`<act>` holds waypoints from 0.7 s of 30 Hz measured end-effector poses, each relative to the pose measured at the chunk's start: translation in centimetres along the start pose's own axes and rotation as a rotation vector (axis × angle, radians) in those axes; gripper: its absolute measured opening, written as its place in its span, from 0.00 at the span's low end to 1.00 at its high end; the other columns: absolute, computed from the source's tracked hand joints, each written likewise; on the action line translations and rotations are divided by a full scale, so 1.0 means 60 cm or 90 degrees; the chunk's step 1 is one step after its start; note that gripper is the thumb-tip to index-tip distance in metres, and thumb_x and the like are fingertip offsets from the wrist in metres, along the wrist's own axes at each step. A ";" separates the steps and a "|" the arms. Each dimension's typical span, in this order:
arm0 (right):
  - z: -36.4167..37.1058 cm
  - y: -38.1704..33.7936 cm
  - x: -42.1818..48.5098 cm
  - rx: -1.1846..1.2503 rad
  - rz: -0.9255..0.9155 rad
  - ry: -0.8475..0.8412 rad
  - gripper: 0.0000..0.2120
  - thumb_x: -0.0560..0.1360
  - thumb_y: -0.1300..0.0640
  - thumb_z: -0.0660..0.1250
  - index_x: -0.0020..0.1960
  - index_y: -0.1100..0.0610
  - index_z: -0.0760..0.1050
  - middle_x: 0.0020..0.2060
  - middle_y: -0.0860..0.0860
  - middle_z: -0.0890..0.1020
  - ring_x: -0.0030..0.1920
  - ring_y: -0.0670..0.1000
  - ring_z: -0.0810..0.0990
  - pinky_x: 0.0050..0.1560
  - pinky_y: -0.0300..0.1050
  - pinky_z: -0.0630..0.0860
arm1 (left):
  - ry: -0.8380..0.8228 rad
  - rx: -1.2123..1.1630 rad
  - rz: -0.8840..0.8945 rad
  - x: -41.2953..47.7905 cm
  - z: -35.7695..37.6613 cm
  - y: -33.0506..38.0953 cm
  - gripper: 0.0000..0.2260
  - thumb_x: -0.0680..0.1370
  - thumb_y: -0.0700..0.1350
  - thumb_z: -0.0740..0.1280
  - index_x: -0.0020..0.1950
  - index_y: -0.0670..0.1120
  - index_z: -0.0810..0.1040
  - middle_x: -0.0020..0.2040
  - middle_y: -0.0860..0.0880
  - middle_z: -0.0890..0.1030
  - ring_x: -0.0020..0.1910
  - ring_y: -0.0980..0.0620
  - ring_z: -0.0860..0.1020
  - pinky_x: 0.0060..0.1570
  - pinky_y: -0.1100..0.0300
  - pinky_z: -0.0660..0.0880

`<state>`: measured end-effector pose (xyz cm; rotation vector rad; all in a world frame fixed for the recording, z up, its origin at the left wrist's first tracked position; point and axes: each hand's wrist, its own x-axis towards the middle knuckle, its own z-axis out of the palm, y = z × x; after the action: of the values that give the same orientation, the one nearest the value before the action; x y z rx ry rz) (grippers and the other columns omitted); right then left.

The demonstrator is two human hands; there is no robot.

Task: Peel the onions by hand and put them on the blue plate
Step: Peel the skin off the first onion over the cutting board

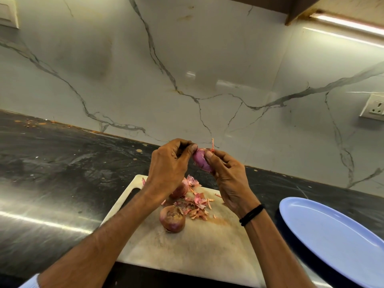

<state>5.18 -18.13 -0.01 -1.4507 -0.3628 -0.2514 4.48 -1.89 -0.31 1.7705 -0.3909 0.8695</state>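
Onions number three. The held onion (201,163) is smooth, glossy and purple, with a thin orange strip of skin (212,144) standing up from its top end. It sits in the air between both hands, above the far edge of the cutting board (187,248) and well apart from the blue plate (336,242).

The left hand (168,165) has its fingers curled tight, thumb and fingertips pinching at the onion's upper left end. The right hand (228,177) grips it from the other side, thumb pressed flat on the purple flesh and fingers curled behind. One black wristband (251,215) circles the right wrist.

Two unpeeled onions lie on the board, both round and in dull, papery, brown-pink skin. The near onion (172,219) is in full view, while the far onion (180,190) is partly hidden behind the left wrist. Between and beside them lies one loose heap of onion skins (195,204), thin, curled and flaky.

The board is a single white rectangular slab, stained orange, with a handle slot at its far left corner. The plate is one oval of matte plastic-looking blue with nothing on it, to the board's right. Both rest on a dark, scuffed countertop (52,163) below a veined marble-look backsplash (145,69) bearing one white socket (374,107).
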 end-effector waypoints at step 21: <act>-0.007 0.008 0.009 0.068 0.014 0.035 0.18 0.66 0.51 0.74 0.53 0.58 0.82 0.47 0.51 0.86 0.49 0.50 0.83 0.53 0.43 0.81 | -0.004 0.125 -0.064 -0.001 -0.013 -0.003 0.09 0.78 0.45 0.72 0.58 0.51 0.84 0.53 0.54 0.85 0.48 0.60 0.82 0.54 0.60 0.81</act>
<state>5.89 -18.48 -0.26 -1.3394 -0.3116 -0.2504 4.24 -1.10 -0.35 1.9563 -0.2246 0.8545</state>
